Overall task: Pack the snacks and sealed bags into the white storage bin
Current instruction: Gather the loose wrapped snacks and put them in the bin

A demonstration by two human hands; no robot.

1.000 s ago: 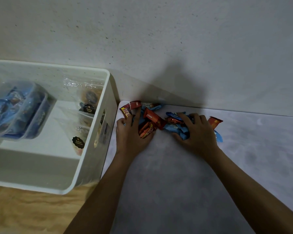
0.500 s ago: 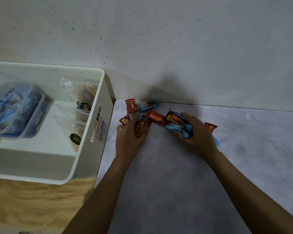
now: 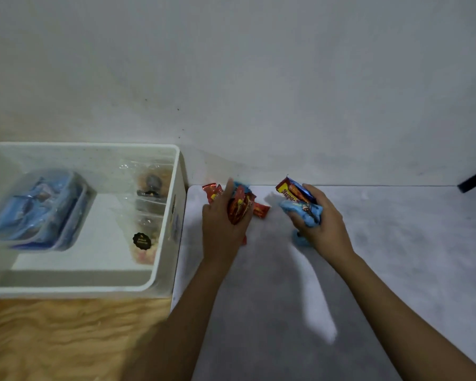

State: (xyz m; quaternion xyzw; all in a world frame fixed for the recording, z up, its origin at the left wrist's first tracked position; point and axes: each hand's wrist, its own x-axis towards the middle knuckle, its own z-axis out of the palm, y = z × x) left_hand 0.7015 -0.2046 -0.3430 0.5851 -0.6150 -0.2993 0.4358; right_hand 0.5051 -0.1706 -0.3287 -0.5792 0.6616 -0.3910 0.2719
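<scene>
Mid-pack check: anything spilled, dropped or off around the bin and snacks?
Nothing spilled or torn. One red snack lies loose on the grey mat between the left hand and the right hand, outside either grip. Both hands hold bunched wrappers. The white bin looks orderly.

dim, flat indoor light with a cool grey cast; the wall (image 3: 259, 64) is brightest. the grey mat (image 3: 396, 229) darkens toward its near edge under a broad soft shadow, with one pale lit strip near its middle. faint glare glints on the sealed bags (image 3: 151, 185) in the white storage bin (image 3: 66, 291). the snack wrappers (image 3: 239, 209) gripped in the left hand (image 3: 221, 232) and right hand (image 3: 324, 229) look smeared and soft. the wide lens bows the bin's rim; the bench (image 3: 66, 339) grain is blurred
</scene>
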